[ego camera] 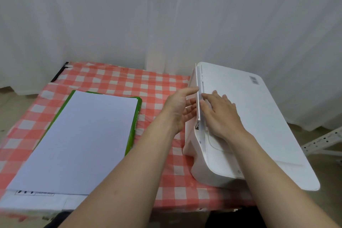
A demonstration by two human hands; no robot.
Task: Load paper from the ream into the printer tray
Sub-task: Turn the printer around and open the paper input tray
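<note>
A white printer (249, 116) stands on the right of the table. At its left side a thin stack of white paper (198, 98) stands nearly upright in the paper tray (191, 83). My left hand (180, 109) is flat against the left face of that paper, fingers spread. My right hand (220, 114) lies on the printer's top with its fingertips against the paper's right face. The open ream (77, 140), white sheets in a green wrapper (134, 126), lies on the left of the table.
A red-and-white checked cloth (162, 83) covers the table. White curtains (166, 15) hang close behind it. A white metal rack leg (322, 140) shows at the right, beyond the printer. The printer's lid overhangs the table's right edge.
</note>
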